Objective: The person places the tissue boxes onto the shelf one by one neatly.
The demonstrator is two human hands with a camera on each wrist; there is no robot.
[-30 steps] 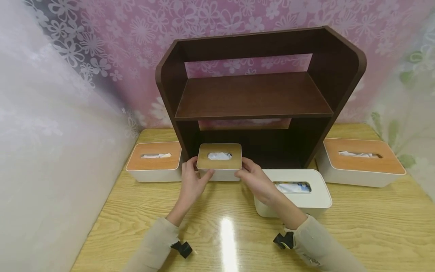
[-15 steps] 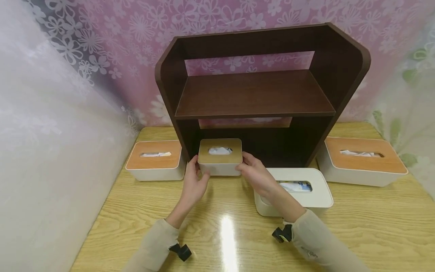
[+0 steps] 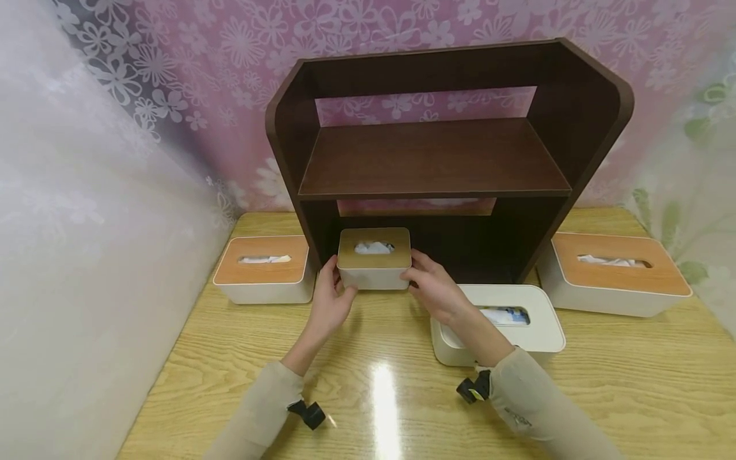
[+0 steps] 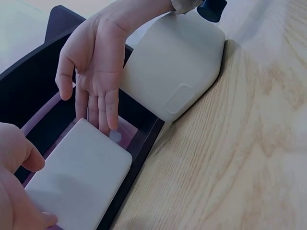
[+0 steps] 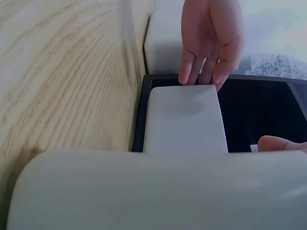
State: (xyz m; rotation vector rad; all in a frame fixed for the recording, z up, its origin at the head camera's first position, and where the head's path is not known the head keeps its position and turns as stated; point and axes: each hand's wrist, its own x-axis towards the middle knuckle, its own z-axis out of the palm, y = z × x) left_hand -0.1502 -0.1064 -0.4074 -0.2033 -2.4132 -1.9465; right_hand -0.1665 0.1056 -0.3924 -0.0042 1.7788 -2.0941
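Observation:
A small tissue box with a wooden lid and white sides is at the lower compartment's left part, white tissue showing in its slot. My left hand holds its left end, thumb by the front face. My right hand holds the opposite end, thumb near the front corner. The left wrist view shows the box's plain white side between both hands. In the right wrist view, the left hand's fingers touch its far end. Whether its base touches anything is hidden.
The dark brown two-tier shelf stands against a floral pink backdrop. An all-white tissue box lies below my right forearm. Orange-lidded tissue boxes flank the shelf, one on the left and one on the right, on the wooden table.
Both hands have moved the small tissue box away from me, deeper into the shelf's lower compartment. The other boxes stay where they were.

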